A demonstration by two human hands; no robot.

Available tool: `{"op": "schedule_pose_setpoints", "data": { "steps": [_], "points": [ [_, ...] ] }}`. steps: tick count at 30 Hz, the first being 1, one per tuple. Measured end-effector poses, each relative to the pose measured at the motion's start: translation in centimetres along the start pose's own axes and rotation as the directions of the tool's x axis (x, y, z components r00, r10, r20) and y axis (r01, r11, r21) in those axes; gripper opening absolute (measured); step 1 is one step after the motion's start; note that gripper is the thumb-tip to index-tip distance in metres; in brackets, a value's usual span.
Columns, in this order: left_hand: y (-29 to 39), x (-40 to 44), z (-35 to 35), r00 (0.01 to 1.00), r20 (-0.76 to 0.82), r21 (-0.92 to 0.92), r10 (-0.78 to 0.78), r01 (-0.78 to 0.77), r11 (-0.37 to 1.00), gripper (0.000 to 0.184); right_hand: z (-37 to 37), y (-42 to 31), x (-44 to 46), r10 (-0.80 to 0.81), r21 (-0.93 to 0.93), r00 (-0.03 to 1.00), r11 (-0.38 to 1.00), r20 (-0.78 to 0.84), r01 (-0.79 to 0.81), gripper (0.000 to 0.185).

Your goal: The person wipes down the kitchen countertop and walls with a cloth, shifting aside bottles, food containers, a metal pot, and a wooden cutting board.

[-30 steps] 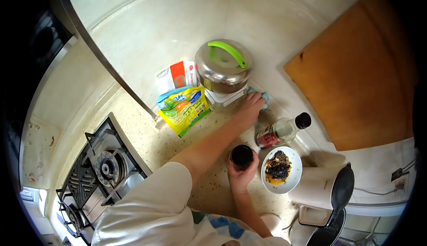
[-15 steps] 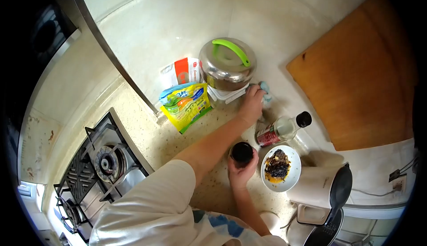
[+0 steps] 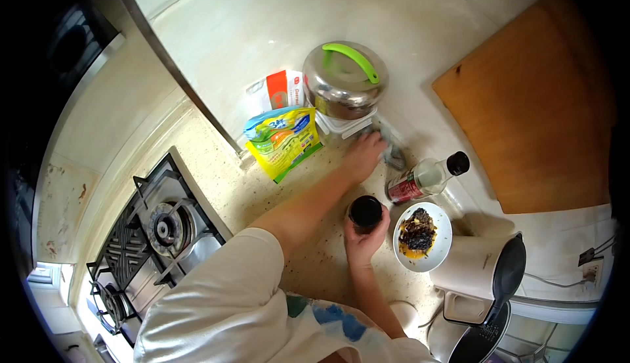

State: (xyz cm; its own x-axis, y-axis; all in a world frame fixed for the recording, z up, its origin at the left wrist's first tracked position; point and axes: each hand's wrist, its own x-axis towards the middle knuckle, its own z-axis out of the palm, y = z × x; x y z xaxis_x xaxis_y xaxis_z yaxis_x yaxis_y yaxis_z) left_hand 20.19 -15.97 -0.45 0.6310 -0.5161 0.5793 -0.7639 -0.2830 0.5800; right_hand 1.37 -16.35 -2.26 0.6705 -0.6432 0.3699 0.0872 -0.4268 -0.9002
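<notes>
My right hand [image 3: 369,243] is wrapped round a dark jar with a black top [image 3: 365,211], held upright at the counter. My left hand [image 3: 363,158] is stretched farther off, its fingers curled at a crumpled grey-blue cloth [image 3: 394,158] beside the steel pot. Motion blurs the fingers and the cloth's edges. A glass bottle with a red label and black cap [image 3: 405,187] stands right of the jar. Below it sits a white bowl [image 3: 444,248] holding dark, chopped food in orange oil.
A steel lidded pot with a green handle [image 3: 346,90] stands on a white container [image 3: 341,125]. Beside it are a yellow packet [image 3: 282,143] and a white-and-red packet [image 3: 275,92]. A gas stove [image 3: 167,228] is left, a kettle [image 3: 466,264] right, a wooden board [image 3: 531,113] behind.
My left hand has drawn back from beside the pot towards me, and the grey-blue cloth has shifted with it. My right hand still holds the jar. The whole view has shifted slightly.
</notes>
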Motion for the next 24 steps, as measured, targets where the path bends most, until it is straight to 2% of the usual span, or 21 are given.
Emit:
{"op": "schedule_pose_setpoints", "data": {
  "steps": [1,2,3,5,6,8,9,11,13,15,17,19,21,24],
  "points": [
    [-0.3,-1.1,0.0,0.996,0.091,0.074,-0.023,0.017,0.997,0.041,-0.1,0.0,-0.1,-0.036,-0.07,0.999,0.997,0.022,0.038,0.071],
    [0.0,-1.2,-0.4,0.983,0.176,0.147,-0.044,0.018,0.989,0.042,0.1,0.1,0.0,-0.033,-0.048,0.999,0.998,0.012,0.034,0.071],
    [0.3,-1.0,-0.6,0.984,0.174,0.15,-0.038,0.011,0.989,0.042,0.2,0.1,0.1,-0.038,-0.045,0.999,0.998,0.007,0.039,0.071],
    [1.5,-0.6,-0.4,0.956,0.182,0.129,-0.232,0.21,0.969,0.046,0.0,0.1,0.0,-0.066,-0.084,0.998,0.994,0.006,0.066,0.07],
    [1.9,0.1,-0.3,0.956,0.181,0.127,-0.231,0.21,0.969,0.046,0.1,0.1,0.1,-0.067,-0.086,0.998,0.994,0.006,0.068,0.07],
    [2.3,1.2,0.2,0.973,-0.057,0.121,-0.225,0.23,0.966,0.048,0.2,-0.1,-0.1,-0.028,-0.016,1.0,0.999,-0.009,0.028,0.07],
    [1.5,0.7,1.2,0.969,-0.051,0.118,-0.24,0.244,0.963,0.048,0.2,-0.1,-0.3,-0.016,-0.023,1.0,1.0,0.001,0.016,0.07],
    [0.3,0.0,2.2,0.994,-0.041,0.272,-0.098,0.105,0.956,0.05,0.1,-0.2,-0.1,0.013,-0.012,1.0,1.0,0.021,-0.012,0.071],
    [-0.1,-1.7,1.8,0.992,0.019,0.21,-0.129,0.122,0.97,0.048,0.2,-0.1,-0.1,0.023,-0.002,1.0,1.0,0.004,-0.023,0.068],
    [-0.3,-3.2,0.5,0.976,0.214,0.322,-0.033,-0.038,0.946,0.045,0.5,0.0,-0.1,0.025,0.019,1.0,1.0,-0.01,-0.025,0.066],
    [0.0,-3.9,-0.6,0.972,0.23,0.321,-0.036,-0.042,0.946,0.044,0.5,-0.2,0.0,-0.014,0.026,0.999,1.0,-0.033,0.015,0.066],
    [0.5,-4.8,-1.4,0.969,0.244,0.311,-0.032,-0.047,0.949,0.042,0.2,-0.5,0.1,0.021,0.014,1.0,1.0,-0.013,-0.021,0.066],
    [0.4,-5.8,-2.2,0.976,0.207,0.22,-0.074,0.027,0.975,0.045,0.2,-0.4,0.1,0.06,0.043,0.998,0.997,0.004,-0.06,0.066],
    [1.3,-8.8,-5.8,0.966,0.249,0.178,-0.073,0.028,0.984,0.049,0.3,-0.3,0.1,0.015,0.009,1.0,1.0,-0.017,-0.015,0.066]
  ]
}}
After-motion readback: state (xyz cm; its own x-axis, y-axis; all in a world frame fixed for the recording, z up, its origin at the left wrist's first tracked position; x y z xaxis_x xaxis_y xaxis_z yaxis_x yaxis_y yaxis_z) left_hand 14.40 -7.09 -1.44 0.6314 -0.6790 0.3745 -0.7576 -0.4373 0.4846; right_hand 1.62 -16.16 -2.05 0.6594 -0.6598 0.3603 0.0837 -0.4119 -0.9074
